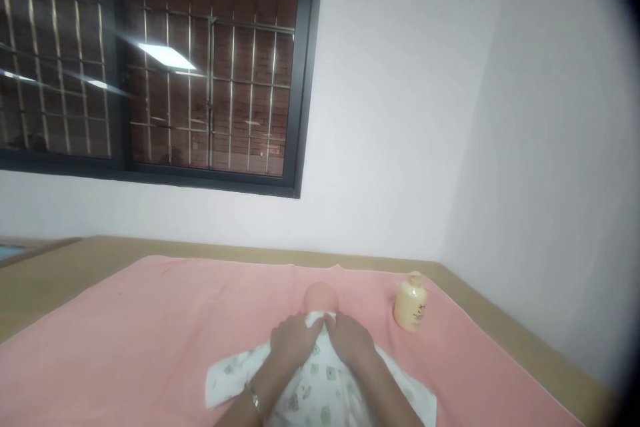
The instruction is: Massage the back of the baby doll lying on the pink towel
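Observation:
A doll (321,296) lies on a pink cloth (150,320), its round head pointing away from me. White clothing (320,390) with a green print covers its body, the sleeves spread to both sides. Just below the head, my left hand (296,339) is closed on the clothing's neckline, thumb toward the middle. My right hand (351,340) grips the same neckline from the other side, the two thumbs nearly touching. The doll's face is not visible.
A cream bottle (411,303) stands on the cloth to the right of the doll. The tan table (545,357) shows around the cloth. Behind it are a white wall (390,113) and a dark-framed window (306,80) with metal bars outside.

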Available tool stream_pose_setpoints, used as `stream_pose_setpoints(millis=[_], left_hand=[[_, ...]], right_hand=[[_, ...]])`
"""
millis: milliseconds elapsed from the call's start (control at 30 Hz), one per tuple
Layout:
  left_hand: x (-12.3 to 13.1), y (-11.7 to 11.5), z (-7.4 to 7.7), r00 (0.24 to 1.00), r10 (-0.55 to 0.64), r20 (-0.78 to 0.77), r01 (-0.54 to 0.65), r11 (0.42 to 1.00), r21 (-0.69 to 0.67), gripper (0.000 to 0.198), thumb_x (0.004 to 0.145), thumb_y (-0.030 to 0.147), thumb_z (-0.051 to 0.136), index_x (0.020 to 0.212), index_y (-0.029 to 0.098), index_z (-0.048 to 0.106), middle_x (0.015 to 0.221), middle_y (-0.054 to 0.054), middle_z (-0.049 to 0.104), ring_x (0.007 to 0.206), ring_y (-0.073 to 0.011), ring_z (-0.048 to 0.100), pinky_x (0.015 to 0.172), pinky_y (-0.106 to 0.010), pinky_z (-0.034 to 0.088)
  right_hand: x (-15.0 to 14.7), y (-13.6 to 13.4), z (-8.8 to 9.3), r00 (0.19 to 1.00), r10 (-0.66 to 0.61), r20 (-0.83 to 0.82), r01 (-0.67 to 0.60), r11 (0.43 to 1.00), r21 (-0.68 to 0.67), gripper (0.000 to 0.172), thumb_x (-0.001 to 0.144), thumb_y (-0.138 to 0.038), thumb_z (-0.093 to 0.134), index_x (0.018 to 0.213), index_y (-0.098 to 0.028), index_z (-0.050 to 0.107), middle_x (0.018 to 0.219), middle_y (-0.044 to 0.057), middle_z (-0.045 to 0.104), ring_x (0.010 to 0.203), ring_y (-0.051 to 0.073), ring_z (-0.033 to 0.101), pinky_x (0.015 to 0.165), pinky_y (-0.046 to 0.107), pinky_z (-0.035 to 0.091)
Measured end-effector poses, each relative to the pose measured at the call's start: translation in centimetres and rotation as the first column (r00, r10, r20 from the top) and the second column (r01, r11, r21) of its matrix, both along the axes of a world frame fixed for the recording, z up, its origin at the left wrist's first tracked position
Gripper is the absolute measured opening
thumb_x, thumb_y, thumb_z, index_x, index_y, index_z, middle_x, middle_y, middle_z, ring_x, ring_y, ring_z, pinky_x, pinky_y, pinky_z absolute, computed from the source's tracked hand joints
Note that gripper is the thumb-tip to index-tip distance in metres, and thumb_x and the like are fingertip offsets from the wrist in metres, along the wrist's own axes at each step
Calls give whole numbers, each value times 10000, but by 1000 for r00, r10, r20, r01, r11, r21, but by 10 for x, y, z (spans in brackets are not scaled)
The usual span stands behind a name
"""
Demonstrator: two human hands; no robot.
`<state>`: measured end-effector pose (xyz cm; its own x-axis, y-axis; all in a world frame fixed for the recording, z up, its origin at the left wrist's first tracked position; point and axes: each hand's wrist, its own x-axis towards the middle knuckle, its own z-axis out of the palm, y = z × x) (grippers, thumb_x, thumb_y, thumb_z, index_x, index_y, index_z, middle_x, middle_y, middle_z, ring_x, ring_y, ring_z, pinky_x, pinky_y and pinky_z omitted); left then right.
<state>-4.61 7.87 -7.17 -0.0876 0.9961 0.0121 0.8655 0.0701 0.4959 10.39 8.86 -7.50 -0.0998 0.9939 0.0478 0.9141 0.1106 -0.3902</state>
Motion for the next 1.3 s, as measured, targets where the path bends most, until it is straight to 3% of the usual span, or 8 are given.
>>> stream_pose_setpoints(millis=[267, 633, 1033, 1167, 1300], left_hand=[[0, 4, -6, 1000, -1, -16, 1, 1000, 11, 659, 831, 707, 235, 971, 210, 644, 1027, -97, 686, 962, -302, 625, 804, -400, 439], [3, 7, -8, 999, 11, -48, -11, 1000, 2, 663, 831, 705, 243, 961, 187, 635, 1035, -120, 685, 963, -301, 620, 793, -378, 422], [3, 4, -5, 999, -20, -30, 19, 1000, -21, 659, 854, 687, 229, 1033, 205, 642, 1077, -105, 682, 981, -287, 618, 796, -357, 420], [2, 4, 0, 998, -38, -51, 38, 999, -10, 644, 907, 608, 193, 1032, 173, 652, 1046, -135, 680, 960, -291, 626, 797, -375, 441], [9, -4, 13, 992, -94, -81, 101, 990, 96, 449, 947, 365, 265, 1008, 139, 648, 1061, -160, 645, 1030, -293, 582, 918, -410, 413]], right_hand=[[0, 3, -8, 998, -54, 35, 52, 996, 75, 586, 955, -492, 196, 1050, -126, 644, 1020, 177, 673, 962, 328, 634, 831, 457, 447], [1, 2, -1, 997, -65, 29, 65, 998, 26, 579, 955, -484, 206, 1058, -115, 641, 1036, 183, 668, 975, 319, 628, 831, 435, 441], [9, 10, -9, 995, -69, -72, 71, 997, 35, 582, 969, -441, 170, 941, -151, 674, 959, 146, 691, 896, 271, 645, 765, 362, 446], [11, 9, -7, 995, -47, -86, 50, 998, 39, 580, 972, -419, 180, 943, -123, 678, 971, 169, 685, 902, 275, 638, 753, 349, 437], [27, 10, 2, 987, 90, -133, -84, 995, 44, 531, 971, -390, 232, 863, -140, 688, 886, 111, 699, 823, 210, 635, 696, 274, 423]])
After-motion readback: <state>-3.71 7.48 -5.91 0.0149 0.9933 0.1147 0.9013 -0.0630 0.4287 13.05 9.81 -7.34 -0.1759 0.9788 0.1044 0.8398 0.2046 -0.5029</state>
